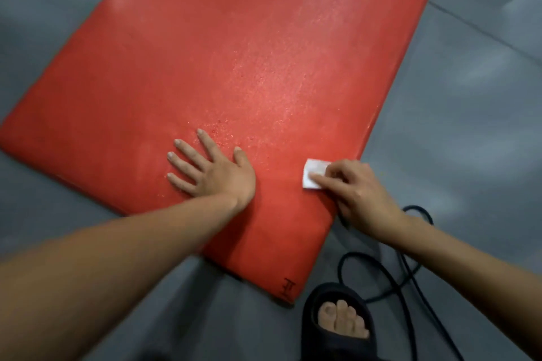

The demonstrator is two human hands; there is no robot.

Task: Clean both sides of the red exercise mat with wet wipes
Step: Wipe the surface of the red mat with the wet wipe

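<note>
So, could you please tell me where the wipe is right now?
In the head view the wipe lies on the mat near its right edge, pressed down by the right hand, right of the flat left hand.

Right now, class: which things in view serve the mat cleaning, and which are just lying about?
Job:
red mat
wipe, held by the right hand
left hand, flat on the mat

Lying about:
black cable on the floor
black sandal on a foot

A grey tiled floor (457, 114) holds a looping black cable (390, 269) beside a foot in a black slipper (337, 328).
</note>
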